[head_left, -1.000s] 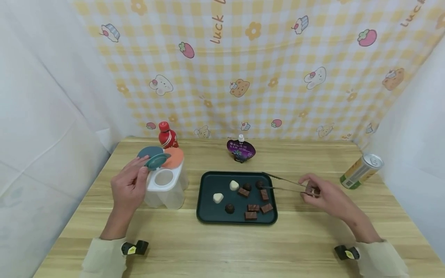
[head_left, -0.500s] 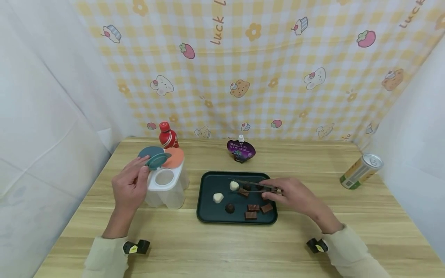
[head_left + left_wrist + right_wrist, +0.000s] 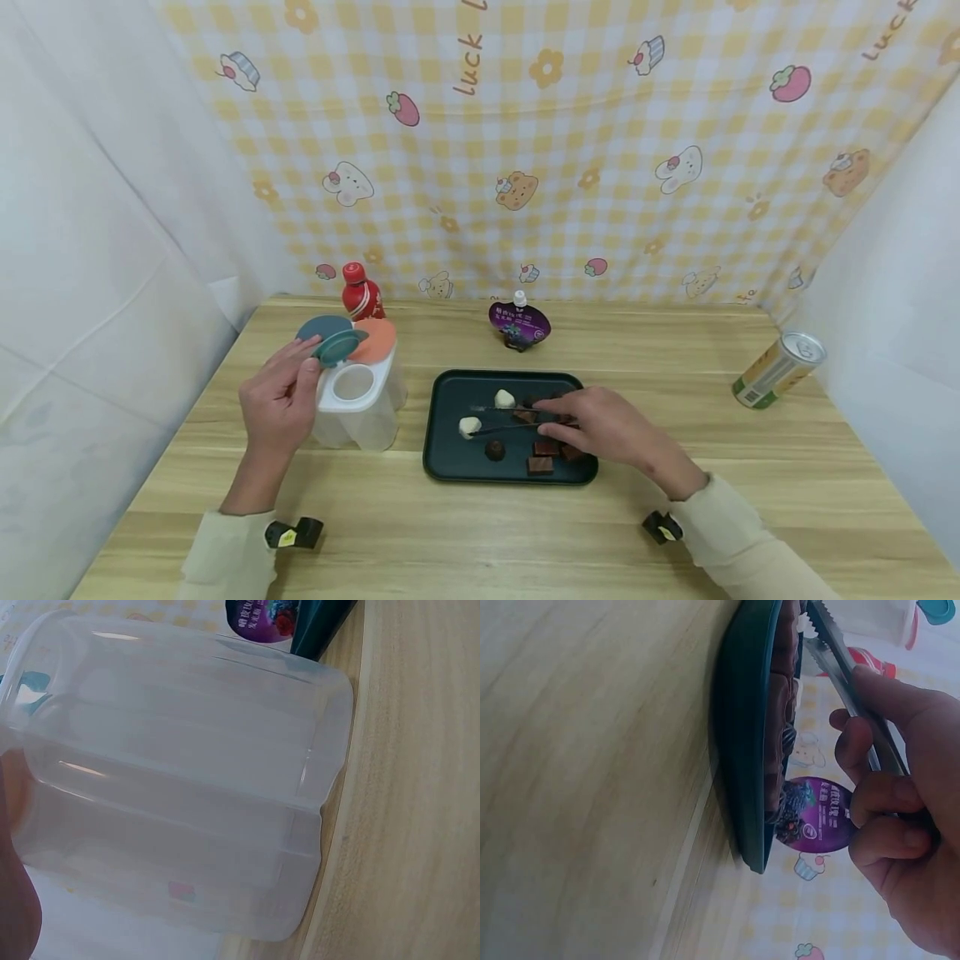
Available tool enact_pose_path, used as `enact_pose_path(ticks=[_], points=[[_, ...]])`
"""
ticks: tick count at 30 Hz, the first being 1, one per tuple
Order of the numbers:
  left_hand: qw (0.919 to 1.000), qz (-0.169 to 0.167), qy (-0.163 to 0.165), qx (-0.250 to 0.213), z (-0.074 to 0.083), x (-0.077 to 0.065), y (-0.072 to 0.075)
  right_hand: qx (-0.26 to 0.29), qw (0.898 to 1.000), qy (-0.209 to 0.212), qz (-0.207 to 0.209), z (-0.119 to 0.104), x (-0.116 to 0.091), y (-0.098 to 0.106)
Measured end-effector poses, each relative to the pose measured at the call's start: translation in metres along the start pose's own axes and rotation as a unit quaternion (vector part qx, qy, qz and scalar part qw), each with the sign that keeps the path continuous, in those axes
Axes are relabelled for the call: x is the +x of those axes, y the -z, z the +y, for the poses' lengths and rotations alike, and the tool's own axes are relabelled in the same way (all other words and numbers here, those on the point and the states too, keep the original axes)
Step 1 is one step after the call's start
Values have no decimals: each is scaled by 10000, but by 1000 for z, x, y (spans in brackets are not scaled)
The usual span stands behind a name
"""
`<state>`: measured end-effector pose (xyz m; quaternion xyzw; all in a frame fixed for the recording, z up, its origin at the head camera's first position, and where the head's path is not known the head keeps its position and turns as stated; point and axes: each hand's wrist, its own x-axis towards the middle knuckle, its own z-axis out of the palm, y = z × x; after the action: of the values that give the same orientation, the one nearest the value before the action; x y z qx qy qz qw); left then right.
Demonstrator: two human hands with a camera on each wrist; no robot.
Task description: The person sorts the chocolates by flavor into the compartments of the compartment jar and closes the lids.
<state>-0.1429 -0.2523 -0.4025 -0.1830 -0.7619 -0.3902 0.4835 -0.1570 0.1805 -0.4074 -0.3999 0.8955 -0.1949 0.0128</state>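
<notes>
My left hand (image 3: 281, 404) pinches the raised teal lid (image 3: 340, 348) of a clear canister (image 3: 378, 429) with a white top. Below that lid, the round opening is uncovered; blue and orange lids cover other openings. My right hand (image 3: 603, 425) grips metal tongs (image 3: 886, 750) over the dark green tray (image 3: 442, 462). One tong tip overlaps the nearer white chocolate (image 3: 469, 427), and the tips stand apart. Another white chocolate (image 3: 504, 399), a round dark chocolate (image 3: 495, 451) and several brown chocolate bars (image 3: 540, 465) lie on the tray, some hidden under my right hand.
A red bottle (image 3: 363, 296) stands behind the canister. Beyond the tray is a purple pouch (image 3: 519, 325) with a white cap. A can (image 3: 778, 371) stands at the right of the wooden table (image 3: 480, 542), and a checked cloth (image 3: 480, 167) hangs at the back.
My right hand has moved left with the tongs, from right of the tray to over it, their tips reaching the nearer white chocolate. My left hand keeps the lid raised.
</notes>
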Motion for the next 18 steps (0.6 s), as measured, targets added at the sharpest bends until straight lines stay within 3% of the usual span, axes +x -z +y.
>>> enact_pose_path(ticks=[10, 18], points=[[10000, 59, -35, -33, 1, 0, 0, -105, 9995, 22, -312, -3, 9, -1], [10000, 42, -39, -5, 1, 0, -1, -127, 9992, 236, -291, -2, 10, -2]])
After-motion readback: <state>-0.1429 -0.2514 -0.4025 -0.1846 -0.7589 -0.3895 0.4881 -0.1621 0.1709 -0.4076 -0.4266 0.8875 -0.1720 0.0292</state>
